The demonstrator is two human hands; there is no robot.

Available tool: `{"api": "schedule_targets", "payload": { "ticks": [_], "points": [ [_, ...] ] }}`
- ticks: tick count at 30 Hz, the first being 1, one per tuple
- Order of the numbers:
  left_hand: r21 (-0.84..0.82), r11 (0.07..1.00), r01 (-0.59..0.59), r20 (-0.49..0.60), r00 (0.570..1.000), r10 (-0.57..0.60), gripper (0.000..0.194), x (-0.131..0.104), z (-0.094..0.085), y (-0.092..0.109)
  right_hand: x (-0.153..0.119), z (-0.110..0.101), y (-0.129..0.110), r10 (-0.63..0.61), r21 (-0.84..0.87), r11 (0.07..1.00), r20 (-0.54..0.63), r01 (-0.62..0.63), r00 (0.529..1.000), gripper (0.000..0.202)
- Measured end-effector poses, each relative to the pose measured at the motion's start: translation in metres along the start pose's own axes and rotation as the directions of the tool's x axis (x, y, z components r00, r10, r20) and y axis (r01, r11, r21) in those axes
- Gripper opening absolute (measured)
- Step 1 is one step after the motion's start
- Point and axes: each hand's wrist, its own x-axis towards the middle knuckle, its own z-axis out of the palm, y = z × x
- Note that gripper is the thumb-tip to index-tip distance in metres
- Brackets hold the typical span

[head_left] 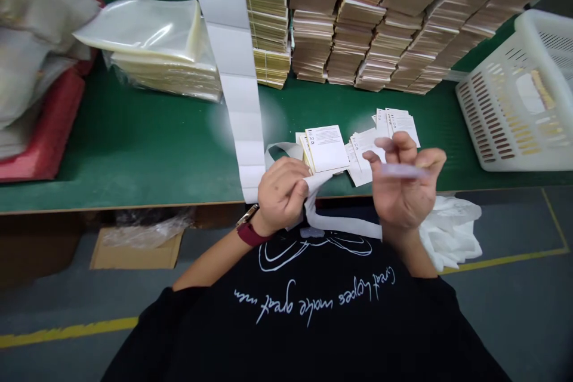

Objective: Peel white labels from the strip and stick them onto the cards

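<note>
My left hand (283, 192) is closed on a white label strip (239, 101), which comes down from the top across the green table. A narrow white backing band (349, 225) hangs in a loop below that hand, in front of my shirt. My right hand (405, 191) is raised to the right, fingers curled, with a small pale label (403, 171) at the fingertips, blurred by motion. Just beyond my left hand is a stack of printed white cards (326, 148). More printed cards (362, 158) lie overlapped between the stack and my right hand, with others (396, 122) behind.
Tall stacks of cards (371, 36) stand along the table's back, beside a banded yellowish stack (271, 36). Clear plastic bags (147, 36) lie at left, near a red bundle (45, 125). A white basket (501, 101) sits at right. White material (450, 233) hangs below the edge.
</note>
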Motion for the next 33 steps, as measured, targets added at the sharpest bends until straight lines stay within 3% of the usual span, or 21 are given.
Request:
{"api": "schedule_targets", "payload": {
  "ticks": [3,5,7,9,11,15,18,21,24,26,28,29,33],
  "points": [
    [-0.075,0.993,0.09,0.013,0.996,-0.09,0.032,0.001,-0.001,0.003,-0.001,0.005,0.012,0.02,-0.066,0.998,0.189,-0.008,0.982,0.067],
    [-0.091,0.988,0.121,0.073,0.991,-0.115,0.037,0.0,0.0,0.004,-0.007,0.01,0.019,0.059,-0.113,0.993,0.303,-0.026,0.951,0.081],
    [-0.063,0.988,0.138,0.126,0.984,-0.129,0.038,-0.001,0.001,0.004,-0.014,0.015,0.022,0.09,-0.114,0.992,0.325,-0.055,0.942,0.08],
    [0.029,0.993,0.119,0.103,0.987,-0.121,0.027,-0.002,0.0,0.003,-0.017,0.018,0.021,0.12,-0.116,0.989,0.297,-0.089,0.947,0.077],
    [0.155,0.988,0.009,0.061,0.998,-0.018,0.013,-0.002,-0.002,0.002,-0.017,0.019,0.019,0.156,-0.138,0.983,0.273,-0.122,0.949,0.074],
    [0.248,0.931,-0.268,0.156,0.959,0.235,0.03,-0.001,-0.005,0.002,-0.013,0.021,0.015,0.232,-0.23,0.958,0.26,-0.174,0.937,0.067],
    [0.22,0.948,-0.228,0.141,0.97,0.2,0.021,0.001,-0.005,0.002,-0.015,0.022,0.014,0.243,-0.311,0.937,0.262,-0.157,0.934,0.064],
    [0.189,0.97,-0.151,0.133,0.983,0.127,0.012,0.003,-0.004,0.002,-0.016,0.02,0.015,0.171,-0.411,0.909,0.227,-0.064,0.959,0.059],
    [0.131,0.989,-0.073,0.155,0.987,0.053,0.009,0.005,-0.003,0.001,-0.015,0.015,0.019,0.011,-0.527,0.84,0.254,0.128,0.967,0.056],
    [0.091,0.996,-0.019,0.171,0.985,0.004,0.01,0.006,-0.003,0.0,-0.014,0.011,0.02,-0.14,-0.583,0.749,0.324,0.315,0.935,0.058],
    [0.077,0.997,0.014,0.207,0.978,-0.03,0.011,0.006,-0.004,0.0,-0.015,0.006,0.019,-0.19,-0.613,0.682,0.377,0.398,0.906,0.055],
    [0.079,0.997,0.018,0.228,0.973,-0.036,0.011,0.007,-0.004,-0.001,-0.016,0.004,0.017,-0.149,-0.631,0.682,0.375,0.37,0.915,0.051],
    [0.113,0.993,-0.018,0.249,0.969,-0.01,0.009,0.005,-0.001,-0.005,-0.022,-0.005,0.008,0.161,-0.684,0.727,0.253,0.059,0.954,0.04]
  ]
}}
